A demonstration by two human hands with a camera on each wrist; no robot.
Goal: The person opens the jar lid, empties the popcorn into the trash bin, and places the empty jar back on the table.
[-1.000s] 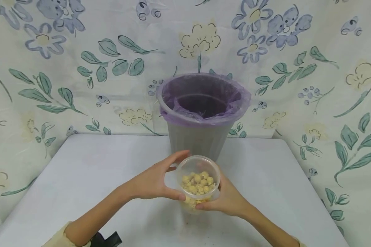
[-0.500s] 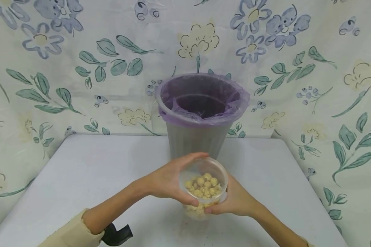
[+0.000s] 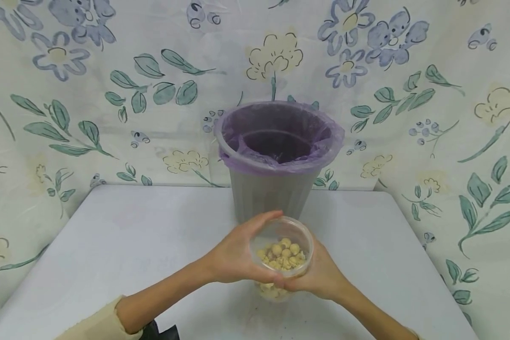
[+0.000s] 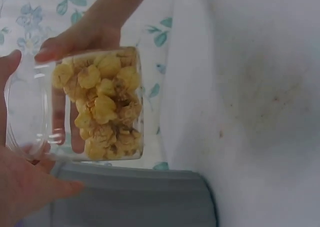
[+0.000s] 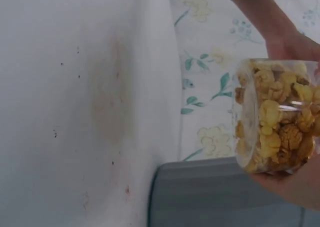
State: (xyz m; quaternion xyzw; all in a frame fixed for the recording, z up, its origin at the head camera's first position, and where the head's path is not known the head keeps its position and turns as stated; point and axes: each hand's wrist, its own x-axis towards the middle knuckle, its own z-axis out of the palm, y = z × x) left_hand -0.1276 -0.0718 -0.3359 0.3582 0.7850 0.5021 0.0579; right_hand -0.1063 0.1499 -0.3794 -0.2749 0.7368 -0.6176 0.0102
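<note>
A clear plastic jar [image 3: 263, 241] of yellow popcorn [image 3: 280, 252] is held upright above the table between both hands. Around its upper rim curve the thumb and fingers of my left hand [image 3: 238, 252]. My right hand [image 3: 320, 271] grips the body from the other side, the two thumbs close together at the front. In the left wrist view the popcorn [image 4: 105, 102] fills the lower part, below a see-through top. Whether a clear lid sits on that top, I cannot tell. The right wrist view shows the jar's base [image 5: 245, 117] off the table.
A grey bin [image 3: 272, 193] with a purple liner [image 3: 280, 165] stands right behind the jar on the white table [image 3: 153, 226]. Small dark specks and reddish marks dot the table below the hands. A floral cloth [image 3: 174, 132] hangs behind and at the sides.
The left hand has moved right and closed in around the jar's rim, where a gap showed before. The jar has shifted slightly right, and the thumbs have come together.
</note>
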